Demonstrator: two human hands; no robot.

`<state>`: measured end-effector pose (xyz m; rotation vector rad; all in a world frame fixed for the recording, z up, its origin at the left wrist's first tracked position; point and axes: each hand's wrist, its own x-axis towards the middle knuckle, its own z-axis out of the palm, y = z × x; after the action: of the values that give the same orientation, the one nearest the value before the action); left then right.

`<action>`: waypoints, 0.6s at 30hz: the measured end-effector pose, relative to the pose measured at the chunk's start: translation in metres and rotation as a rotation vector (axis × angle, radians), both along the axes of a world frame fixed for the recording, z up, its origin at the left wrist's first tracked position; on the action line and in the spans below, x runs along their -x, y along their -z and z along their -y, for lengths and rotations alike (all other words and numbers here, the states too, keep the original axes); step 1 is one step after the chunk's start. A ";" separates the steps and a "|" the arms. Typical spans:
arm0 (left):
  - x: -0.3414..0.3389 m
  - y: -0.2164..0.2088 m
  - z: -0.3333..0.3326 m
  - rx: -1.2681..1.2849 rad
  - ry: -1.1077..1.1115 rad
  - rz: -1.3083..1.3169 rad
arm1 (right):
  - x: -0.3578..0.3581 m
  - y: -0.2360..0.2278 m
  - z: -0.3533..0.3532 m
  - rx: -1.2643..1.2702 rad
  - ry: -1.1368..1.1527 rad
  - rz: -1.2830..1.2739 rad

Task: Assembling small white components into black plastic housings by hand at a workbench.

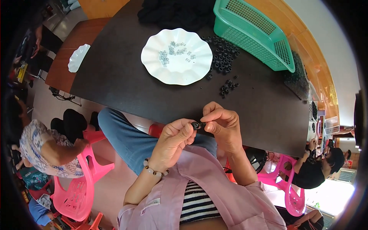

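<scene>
Close to the table's near edge, my left hand (174,138) pinches a small round black ring-like part (196,125) between thumb and forefinger. My right hand (226,128) is closed at the fingertips on a small dark piece (203,125), right beside that part; whether the two touch I cannot tell. Ahead of my hands is a white scalloped plate (153,71) holding several tiny clear pieces (164,57). To its right lies a pile of small black hollow parts (223,57), with a smaller cluster (227,89) nearer to me.
A green perforated basket (255,40) stands at the far right of the dark table (115,73), beside a clear bin of dark parts (301,78). Black cloth (172,13) lies at the back. People sit on both sides, by pink chairs (78,191). Another white dish (78,58) is on a brown table at left.
</scene>
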<state>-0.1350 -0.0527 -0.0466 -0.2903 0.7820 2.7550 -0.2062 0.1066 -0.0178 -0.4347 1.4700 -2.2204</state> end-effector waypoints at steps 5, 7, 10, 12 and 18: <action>0.000 0.003 0.000 0.034 -0.012 -0.027 | -0.001 -0.009 0.005 -0.117 0.073 -0.087; -0.001 0.006 0.001 0.061 -0.004 -0.040 | 0.000 -0.008 0.003 -0.153 0.074 -0.174; -0.001 0.008 0.001 0.117 -0.006 -0.062 | 0.001 -0.010 0.002 -0.180 0.063 -0.192; -0.001 0.007 0.002 0.146 -0.016 -0.073 | 0.001 -0.011 0.001 -0.194 0.054 -0.209; -0.001 0.008 0.005 0.195 -0.019 -0.097 | 0.001 -0.010 -0.001 -0.255 0.038 -0.256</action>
<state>-0.1344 -0.0573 -0.0544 -0.2028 1.0811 2.7305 -0.2069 0.1079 -0.0075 -0.6273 1.8795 -2.0250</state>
